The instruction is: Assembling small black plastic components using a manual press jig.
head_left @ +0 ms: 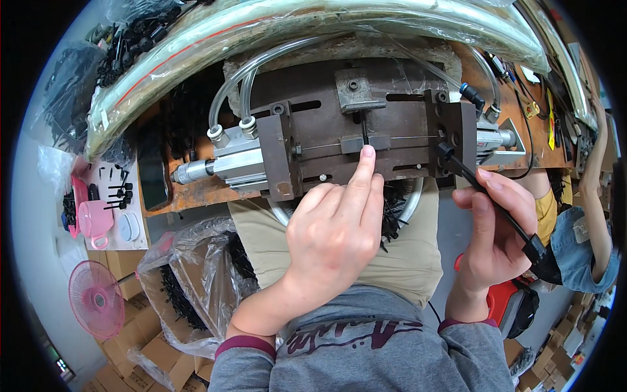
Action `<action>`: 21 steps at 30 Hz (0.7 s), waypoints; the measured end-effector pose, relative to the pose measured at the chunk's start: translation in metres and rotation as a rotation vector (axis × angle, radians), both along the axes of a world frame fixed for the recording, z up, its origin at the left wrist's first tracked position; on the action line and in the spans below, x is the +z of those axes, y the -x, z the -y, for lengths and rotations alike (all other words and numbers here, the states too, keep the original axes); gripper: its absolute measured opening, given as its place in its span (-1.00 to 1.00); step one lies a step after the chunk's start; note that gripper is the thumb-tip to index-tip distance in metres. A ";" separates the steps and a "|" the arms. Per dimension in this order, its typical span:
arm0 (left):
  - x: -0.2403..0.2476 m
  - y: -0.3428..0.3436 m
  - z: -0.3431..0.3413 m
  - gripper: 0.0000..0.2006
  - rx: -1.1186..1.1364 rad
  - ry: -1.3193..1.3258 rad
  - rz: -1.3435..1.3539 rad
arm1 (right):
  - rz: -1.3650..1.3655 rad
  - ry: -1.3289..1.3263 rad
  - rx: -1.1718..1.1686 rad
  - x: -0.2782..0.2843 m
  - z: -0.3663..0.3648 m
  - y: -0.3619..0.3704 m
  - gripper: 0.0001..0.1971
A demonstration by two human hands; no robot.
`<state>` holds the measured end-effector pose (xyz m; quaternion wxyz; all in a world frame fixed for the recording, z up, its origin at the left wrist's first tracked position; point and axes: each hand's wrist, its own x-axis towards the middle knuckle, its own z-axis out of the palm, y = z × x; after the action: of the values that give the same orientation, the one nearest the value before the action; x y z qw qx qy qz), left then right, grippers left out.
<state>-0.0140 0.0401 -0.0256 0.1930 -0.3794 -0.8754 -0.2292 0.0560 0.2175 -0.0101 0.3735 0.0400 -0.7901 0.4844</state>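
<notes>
My left hand (336,228) reaches over the front of a brown metal fixture (326,85), index finger stretched out. That fingertip touches the lower end of a thin black rod (365,127), which stands across a small grey block (353,144) in the fixture's middle. The thumb is hidden. To the right, my right hand (493,242) is closed around a long black plastic rod (486,189) with a wider head at each end. This rod is tilted, its upper head in front of the fixture's right upright (450,124).
Silver air cylinders (238,160) with clear hoses flank the fixture. A dark phone (154,166), pink mug (95,219) and pink fan (98,300) are at left. Below the bench, a plastic-lined box (196,274) holds black parts. Another person's arm (591,183) shows at far right.
</notes>
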 end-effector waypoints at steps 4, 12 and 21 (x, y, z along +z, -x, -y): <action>0.000 0.001 0.000 -0.72 -0.008 -0.018 0.023 | -0.020 0.010 0.011 -0.003 -0.002 -0.002 -0.73; 0.001 0.002 0.003 -0.73 -0.008 -0.033 0.050 | 0.052 0.466 0.148 0.006 -0.005 -0.004 -0.82; 0.021 -0.003 0.015 -0.63 -0.244 -0.526 0.640 | 0.265 0.877 0.341 0.004 0.000 -0.004 -0.85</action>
<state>-0.0107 0.0251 -0.0042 -0.0265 -0.3277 -0.7517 -0.5718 0.0605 0.2176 -0.0061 0.1667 -0.0543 -0.5346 0.8267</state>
